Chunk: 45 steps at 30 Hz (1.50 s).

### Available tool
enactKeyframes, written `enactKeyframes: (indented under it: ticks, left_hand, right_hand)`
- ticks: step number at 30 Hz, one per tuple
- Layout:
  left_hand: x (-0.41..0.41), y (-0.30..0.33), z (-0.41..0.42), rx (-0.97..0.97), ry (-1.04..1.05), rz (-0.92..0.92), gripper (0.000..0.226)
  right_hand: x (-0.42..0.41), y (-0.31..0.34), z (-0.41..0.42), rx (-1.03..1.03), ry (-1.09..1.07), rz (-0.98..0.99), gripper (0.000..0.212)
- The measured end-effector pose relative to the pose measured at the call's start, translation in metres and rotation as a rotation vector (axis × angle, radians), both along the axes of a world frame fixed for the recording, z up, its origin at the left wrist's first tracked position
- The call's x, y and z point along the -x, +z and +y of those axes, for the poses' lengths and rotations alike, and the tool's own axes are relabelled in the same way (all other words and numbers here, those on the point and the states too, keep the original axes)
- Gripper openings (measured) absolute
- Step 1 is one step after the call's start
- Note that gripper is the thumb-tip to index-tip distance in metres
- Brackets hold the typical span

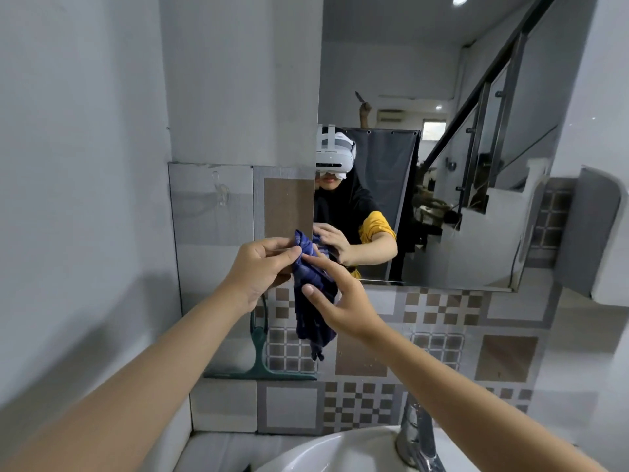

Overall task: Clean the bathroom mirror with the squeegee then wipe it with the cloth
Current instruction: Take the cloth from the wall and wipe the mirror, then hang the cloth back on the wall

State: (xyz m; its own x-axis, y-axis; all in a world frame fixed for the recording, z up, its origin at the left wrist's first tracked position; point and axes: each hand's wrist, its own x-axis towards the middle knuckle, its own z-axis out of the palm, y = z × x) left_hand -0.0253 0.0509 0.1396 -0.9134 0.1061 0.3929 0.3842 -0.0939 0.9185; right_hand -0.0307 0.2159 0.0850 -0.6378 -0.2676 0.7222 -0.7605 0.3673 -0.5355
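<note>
A dark blue cloth (pixel 311 301) hangs bunched in front of the mirror's lower left corner. My left hand (pixel 262 270) pinches its upper edge between thumb and fingers. My right hand (pixel 335 298) holds the cloth from the right, thumb and forefinger on the fabric. The mirror (pixel 442 165) fills the upper right and reflects a person wearing a headset. A green squeegee (pixel 260 352) hangs head down on the tiled wall below my left hand, its blade lying along a tile edge.
A white basin (pixel 326 451) sits at the bottom with a chrome tap (pixel 417 434) at its right. Patterned tiles (pixel 442 315) cover the wall under the mirror. A plain grey wall stands close on the left.
</note>
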Motion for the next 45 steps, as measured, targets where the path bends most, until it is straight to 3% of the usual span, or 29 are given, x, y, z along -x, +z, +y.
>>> enactKeyframes:
  ticks: [7,14,18,21,26,29,31,37,45]
  left_hand:
    - [-0.016,0.011,-0.011,0.055,0.090,0.022,0.022]
    - [-0.024,0.023,-0.027,0.033,0.193,0.026,0.022]
    - [-0.024,0.029,-0.049,0.185,0.366,0.102,0.017]
    - [-0.023,0.035,-0.072,0.370,0.499,0.207,0.016]
    - [-0.013,0.045,-0.102,0.513,0.594,0.331,0.022]
    - [-0.001,0.057,-0.112,0.595,0.669,0.382,0.027]
    - [0.007,0.067,-0.116,0.632,0.712,0.405,0.027]
    - [0.027,0.097,-0.121,0.739,0.717,0.425,0.031]
    - [0.062,0.112,-0.132,0.919,0.791,0.447,0.035]
  right_hand:
    - [-0.012,0.027,-0.019,0.189,0.091,-0.153,0.021]
    - [-0.012,0.041,-0.041,0.301,0.137,-0.187,0.020]
    - [-0.009,0.050,-0.048,0.291,0.081,-0.184,0.013]
    - [-0.004,0.061,-0.054,0.274,0.060,-0.168,0.018]
    - [0.014,0.091,-0.065,0.088,0.008,0.052,0.024]
    - [0.028,0.109,-0.078,-0.214,-0.076,0.323,0.038]
    - [0.039,0.122,-0.087,-0.386,-0.164,0.388,0.048]
    - [0.068,0.155,-0.107,-0.528,-0.275,0.373,0.047]
    - [0.092,0.168,-0.124,-0.572,-0.320,0.292,0.047]
